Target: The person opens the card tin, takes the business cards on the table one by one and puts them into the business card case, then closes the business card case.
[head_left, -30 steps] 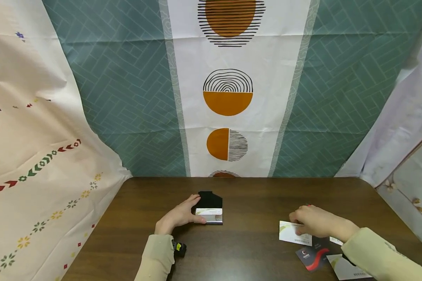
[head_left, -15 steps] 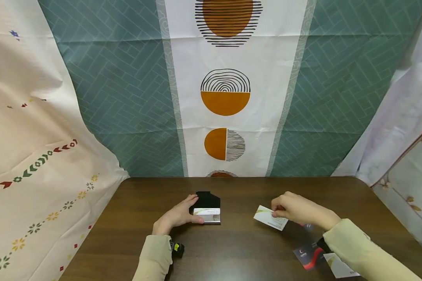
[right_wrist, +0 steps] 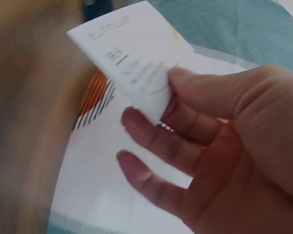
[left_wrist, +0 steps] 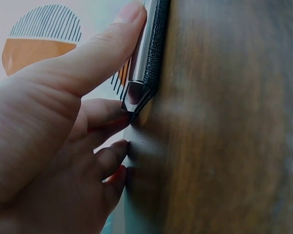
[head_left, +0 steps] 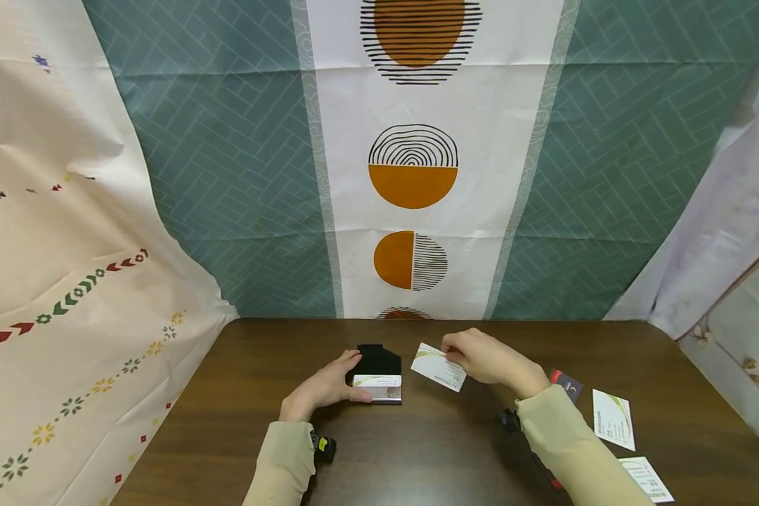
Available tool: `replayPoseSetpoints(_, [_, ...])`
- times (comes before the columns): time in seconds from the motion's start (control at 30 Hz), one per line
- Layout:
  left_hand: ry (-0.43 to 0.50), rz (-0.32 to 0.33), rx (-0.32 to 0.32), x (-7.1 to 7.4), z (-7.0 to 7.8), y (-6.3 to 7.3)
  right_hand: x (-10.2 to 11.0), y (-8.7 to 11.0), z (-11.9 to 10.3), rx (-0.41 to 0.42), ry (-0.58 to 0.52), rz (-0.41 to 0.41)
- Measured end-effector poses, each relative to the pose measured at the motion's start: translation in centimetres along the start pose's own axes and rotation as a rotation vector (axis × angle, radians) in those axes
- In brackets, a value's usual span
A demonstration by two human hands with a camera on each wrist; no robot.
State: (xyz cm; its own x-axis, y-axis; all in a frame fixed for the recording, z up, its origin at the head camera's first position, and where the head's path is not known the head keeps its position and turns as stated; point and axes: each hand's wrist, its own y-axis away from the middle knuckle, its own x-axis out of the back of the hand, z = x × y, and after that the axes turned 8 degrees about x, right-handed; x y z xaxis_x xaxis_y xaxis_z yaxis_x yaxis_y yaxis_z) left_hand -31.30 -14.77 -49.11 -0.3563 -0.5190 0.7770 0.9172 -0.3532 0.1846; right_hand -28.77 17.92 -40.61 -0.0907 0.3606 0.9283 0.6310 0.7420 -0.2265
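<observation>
On the table lies a business card case with its black flap folded back and a white card showing inside. My left hand holds the case at its left side. In the left wrist view the thumb lies along its metal edge, with a finger at its corner. My right hand pinches a white business card between thumb and fingers, to the right of the case and raised off the table. The right wrist view shows printed lines on this card.
Right of the right forearm lie two white cards, an upper card and a lower card, and a dark card. Another dark and red card is mostly hidden under the sleeve. A patterned curtain hangs behind the table.
My right hand has lifted a white business card from the cards at the right and carried it left, close to the case. My left hand stays on the case.
</observation>
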Motion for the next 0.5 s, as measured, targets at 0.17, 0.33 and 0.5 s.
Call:
replayPoseSetpoints(0.17, [-0.006, 0.003, -0.006, 0.0, 0.0, 0.0, -0.8, -2.0, -0.8, -0.067, -0.018, 0.002])
replayPoseSetpoints(0.33, [-0.006, -0.002, -0.014, -0.1, 0.0, 0.0, -2.2, -3.6, -1.0, -0.145, -0.015, 0.018])
replayPoseSetpoints(0.5, [-0.007, 0.005, -0.017, -0.1, 0.0, 0.0, -3.4, -5.3, -1.3, -0.176, -0.057, 0.055])
